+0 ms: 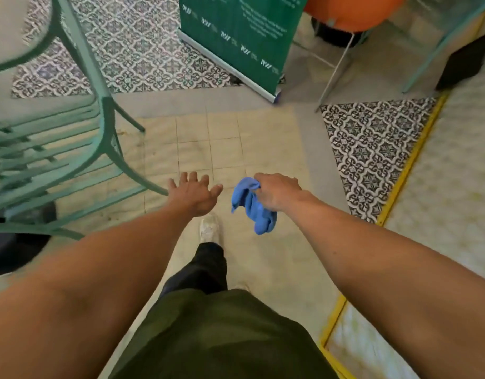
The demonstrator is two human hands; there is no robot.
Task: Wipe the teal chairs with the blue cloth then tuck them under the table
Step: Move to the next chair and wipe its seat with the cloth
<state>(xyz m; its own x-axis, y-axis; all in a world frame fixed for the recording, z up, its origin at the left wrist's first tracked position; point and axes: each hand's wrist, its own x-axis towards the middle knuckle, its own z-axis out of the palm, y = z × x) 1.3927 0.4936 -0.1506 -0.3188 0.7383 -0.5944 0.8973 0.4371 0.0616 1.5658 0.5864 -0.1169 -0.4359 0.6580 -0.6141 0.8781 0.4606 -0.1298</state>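
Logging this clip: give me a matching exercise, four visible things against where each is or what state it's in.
Things:
1. left hand
2. blue cloth
3. teal chair
4. green banner

Places or states:
A. bunched in the right hand
B. standing on the floor, top centre
C. fingers spread, holding nothing
D. at the left edge of view

Pairs: 1-C, 2-A, 3-D, 4-B

Floor [225,149] of pale square tiles, with patterned black-and-white tile patches [372,154] and a yellow strip [410,162] at right. Green roll-up banner [235,36] stands ahead; orange round seat [353,12] on thin metal legs beside it.
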